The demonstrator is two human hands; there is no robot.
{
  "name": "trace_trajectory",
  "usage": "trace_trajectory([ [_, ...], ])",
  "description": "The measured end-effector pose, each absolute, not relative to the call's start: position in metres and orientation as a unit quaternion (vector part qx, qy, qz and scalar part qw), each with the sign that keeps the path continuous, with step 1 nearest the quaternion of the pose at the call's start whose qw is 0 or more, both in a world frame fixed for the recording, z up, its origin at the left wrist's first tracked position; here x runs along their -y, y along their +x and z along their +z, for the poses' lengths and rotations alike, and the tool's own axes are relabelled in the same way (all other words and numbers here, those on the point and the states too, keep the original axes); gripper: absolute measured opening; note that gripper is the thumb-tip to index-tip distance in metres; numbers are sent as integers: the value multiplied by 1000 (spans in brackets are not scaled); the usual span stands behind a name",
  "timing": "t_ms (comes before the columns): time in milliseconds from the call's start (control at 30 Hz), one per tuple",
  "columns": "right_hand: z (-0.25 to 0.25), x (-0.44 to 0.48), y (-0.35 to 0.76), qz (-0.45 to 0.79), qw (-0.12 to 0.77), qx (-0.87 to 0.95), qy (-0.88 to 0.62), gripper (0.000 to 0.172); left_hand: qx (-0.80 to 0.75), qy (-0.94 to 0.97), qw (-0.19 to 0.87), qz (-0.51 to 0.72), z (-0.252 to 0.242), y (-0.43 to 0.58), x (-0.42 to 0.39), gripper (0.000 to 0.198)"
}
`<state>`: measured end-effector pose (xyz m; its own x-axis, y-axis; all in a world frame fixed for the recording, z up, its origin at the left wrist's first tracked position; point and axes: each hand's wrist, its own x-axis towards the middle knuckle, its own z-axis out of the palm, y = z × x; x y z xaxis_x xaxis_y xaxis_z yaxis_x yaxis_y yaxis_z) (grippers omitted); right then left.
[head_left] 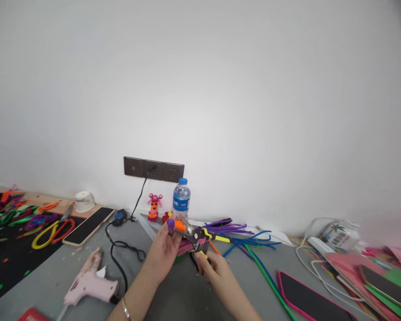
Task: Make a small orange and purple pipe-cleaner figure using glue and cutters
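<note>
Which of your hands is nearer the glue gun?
Left. The left hand is to the right of the glue gun; the right hand is farther right, holding the pliers.

On the counter [250, 278], at the lower left of the frame, I see a glue gun [83, 283]. Higher up lies a black phone [89, 226], scissors [55, 227] to its left and a tub [84, 201] behind. Below centre I see a bottle [181, 199] near the socket panel [159, 172]; at lower right, a pink-edged phone [312, 296].
</note>
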<state>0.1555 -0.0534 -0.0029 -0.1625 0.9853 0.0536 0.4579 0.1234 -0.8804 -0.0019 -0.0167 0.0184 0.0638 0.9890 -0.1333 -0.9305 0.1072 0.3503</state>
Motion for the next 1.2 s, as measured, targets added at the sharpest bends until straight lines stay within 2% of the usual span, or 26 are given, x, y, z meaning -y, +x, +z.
trace_trajectory([
  [1200, -2, 55, 156, 373, 345, 665, -547, 62, -180, 80, 722, 663, 20, -1, 17, 39],
])
